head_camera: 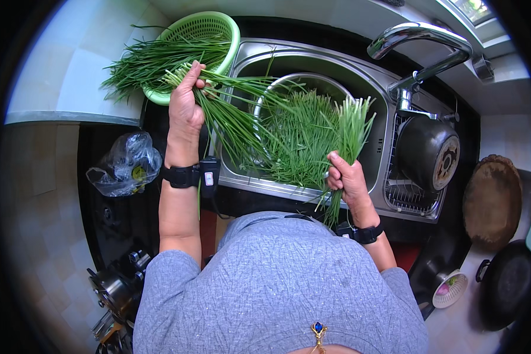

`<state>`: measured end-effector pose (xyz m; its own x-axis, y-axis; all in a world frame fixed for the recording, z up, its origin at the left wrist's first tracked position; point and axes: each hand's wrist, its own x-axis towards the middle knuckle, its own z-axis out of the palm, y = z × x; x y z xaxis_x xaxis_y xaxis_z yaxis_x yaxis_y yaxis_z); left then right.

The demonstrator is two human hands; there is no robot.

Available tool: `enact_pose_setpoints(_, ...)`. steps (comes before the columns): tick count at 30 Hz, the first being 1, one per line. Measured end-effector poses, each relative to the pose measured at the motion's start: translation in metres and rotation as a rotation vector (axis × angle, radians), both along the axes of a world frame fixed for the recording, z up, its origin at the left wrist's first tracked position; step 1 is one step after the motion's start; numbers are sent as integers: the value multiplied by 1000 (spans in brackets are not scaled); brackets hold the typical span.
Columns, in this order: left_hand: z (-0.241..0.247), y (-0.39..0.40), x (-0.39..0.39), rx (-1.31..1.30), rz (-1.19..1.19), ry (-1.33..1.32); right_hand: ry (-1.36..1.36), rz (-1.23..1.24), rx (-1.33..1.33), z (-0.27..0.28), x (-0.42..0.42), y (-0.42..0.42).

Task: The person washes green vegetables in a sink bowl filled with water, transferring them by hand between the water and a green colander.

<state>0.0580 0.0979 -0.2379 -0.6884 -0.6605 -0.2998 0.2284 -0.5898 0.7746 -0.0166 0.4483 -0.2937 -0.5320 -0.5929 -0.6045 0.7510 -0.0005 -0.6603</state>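
My left hand [189, 95] grips a bunch of long green chives [232, 119], pale cut ends up by the thumb and leaves trailing right over the sink. It is just in front of a light green plastic colander [233, 44] heaped with more chives [172, 55]. Over the sink's front right, my right hand [347, 175] is closed around a second bunch of chives [354, 124], pale ends pointing up and leaf tips hanging below the fist. Between the hands, a round metal basin [309, 76] in the stainless steel sink [371, 84] holds a thick mass of chives [303, 132].
A chrome faucet [420, 33] arches over the sink's right back. Beside it a dark pot [424, 152] sits tilted on a wire rack [413, 201]. A clear plastic bag [126, 163] lies left. Right are a round wooden board [492, 203], a black pan [511, 285] and a small white basket [451, 290].
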Motion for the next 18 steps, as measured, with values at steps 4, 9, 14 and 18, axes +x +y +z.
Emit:
enact_pose_setpoints(4,-7,14,-5,58,16,-36,29,-105,-73,2,-4,1)
enact_pose_setpoints(9,-18,49,-20,50,4,-67,81,2,-160,19,-2,-18)
enact_pose_setpoints(14,-18,77,-30,-8,-29,-92,143,85,-171,24,2,-41)
enact_pose_setpoints(18,-6,92,-32,-54,-62,-53,146,77,-158,24,4,-47)
